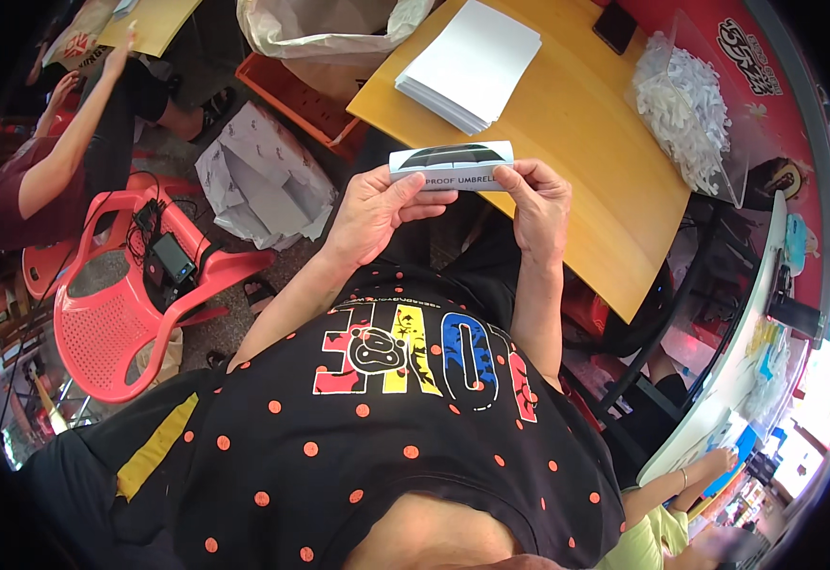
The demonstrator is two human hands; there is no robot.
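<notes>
setting: crowded workshop corner, wooden table in front of the seated person, red wall behind, bare floor to the left
left hand: closed on the left end of a folded printed card, thumb on top, fingers curled beneath
right hand: pinches the card's right end, thumb and forefinger shut on the edge, other fingers hidden behind
card position: held level between both hands, just above the table's near edge, off the surface, close to the chest
step (judgement): looks like folding or rolling the card into a narrow strip; fold seems partly made
next move (judgement): calls for pressing the crease flat along its length while both ends stay aligned
stack of white sheets: on the table beyond the hands, well apart from them
clear bag of white plastic pieces: far right of table, against the red wall
dark phone: at the table's far edge
red plastic chair: left on the floor, a small black device with cables on its seat
other person: arm reaching up at far left, apart from the work
</notes>
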